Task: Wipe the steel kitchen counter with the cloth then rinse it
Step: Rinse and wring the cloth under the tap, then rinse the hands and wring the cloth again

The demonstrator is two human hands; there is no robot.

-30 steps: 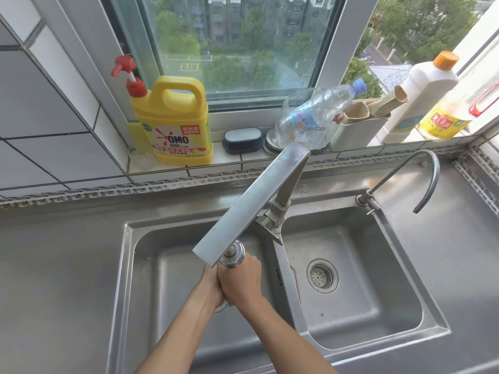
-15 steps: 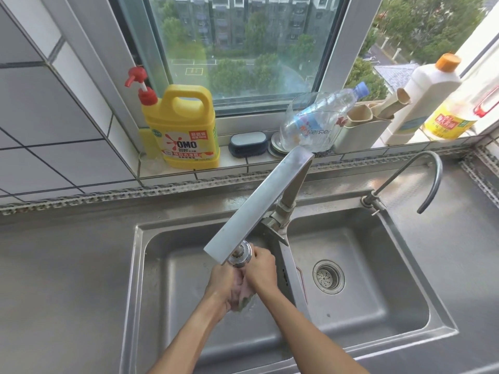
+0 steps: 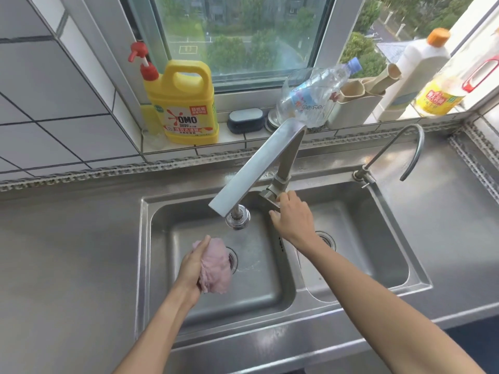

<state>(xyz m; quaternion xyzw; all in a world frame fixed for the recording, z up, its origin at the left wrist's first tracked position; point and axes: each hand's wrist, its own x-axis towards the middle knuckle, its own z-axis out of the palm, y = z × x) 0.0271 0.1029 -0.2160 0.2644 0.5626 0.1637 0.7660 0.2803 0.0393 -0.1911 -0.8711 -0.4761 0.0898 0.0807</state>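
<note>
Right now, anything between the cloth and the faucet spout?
Nothing visible. The left hand grips the pink cloth over the left basin; the spout hangs above with open space between. The right hand is off to the side at the faucet lever.

Your steel counter (image 3: 67, 238) carries double sink (image 3: 415, 286), big faucet (image 3: 256, 168) at divider, thin gooseneck tap (image 3: 413, 147) back right. Tiled sill (image 3: 243, 139) behind holds yellow detergent jug (image 3: 186, 109), dark soap dish (image 3: 245, 120), clear bottle (image 3: 313, 98), beige holder (image 3: 353, 103), white bottle (image 3: 413, 74), oil bottle (image 3: 445, 93).
</note>
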